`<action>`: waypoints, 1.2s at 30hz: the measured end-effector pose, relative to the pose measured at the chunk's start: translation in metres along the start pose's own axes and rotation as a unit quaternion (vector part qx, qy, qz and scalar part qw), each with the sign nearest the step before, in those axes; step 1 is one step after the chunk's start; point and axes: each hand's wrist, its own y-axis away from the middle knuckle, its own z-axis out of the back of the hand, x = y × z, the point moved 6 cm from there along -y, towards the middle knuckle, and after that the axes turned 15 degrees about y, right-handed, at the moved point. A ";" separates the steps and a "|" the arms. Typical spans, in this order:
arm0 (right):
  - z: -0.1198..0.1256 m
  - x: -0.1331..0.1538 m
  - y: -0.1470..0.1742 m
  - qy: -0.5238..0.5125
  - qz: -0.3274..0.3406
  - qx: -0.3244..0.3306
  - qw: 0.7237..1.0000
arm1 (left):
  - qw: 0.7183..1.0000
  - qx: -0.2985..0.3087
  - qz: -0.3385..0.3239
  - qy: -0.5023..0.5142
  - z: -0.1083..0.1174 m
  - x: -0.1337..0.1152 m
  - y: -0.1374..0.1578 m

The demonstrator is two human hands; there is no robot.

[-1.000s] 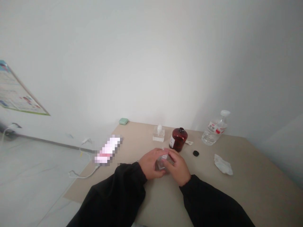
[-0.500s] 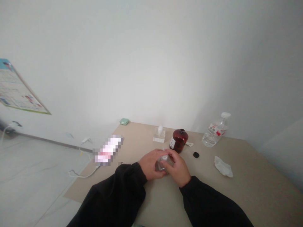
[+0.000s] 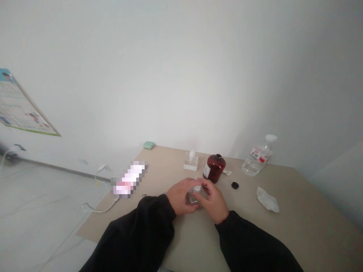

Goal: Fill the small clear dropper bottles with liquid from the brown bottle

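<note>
A small clear glass bottle (image 3: 193,198) is between my two hands at the table's middle. My left hand (image 3: 181,195) curls round its left side, the thumb low on the near side. My right hand (image 3: 213,200) grips it from the right, fingers near the top, where a pale part shows. The fingers hide much of the bottle and its top. Just behind my right hand stands a brown bottle (image 3: 216,167) with a white label and an uncapped neck. A black cap (image 3: 235,185) lies to its right.
A clear square bottle with a white top (image 3: 191,163) stands behind. At right are a water bottle (image 3: 256,160) and a crumpled tissue (image 3: 267,200). A blurred-out lit phone (image 3: 130,179) with a white cable lies left. A small green case (image 3: 148,145) sits by the wall.
</note>
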 end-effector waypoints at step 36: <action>0.003 0.012 0.001 0.046 0.056 0.009 0.997 | 1.000 -0.008 -0.021 -0.013 -0.001 -0.001 0.000</action>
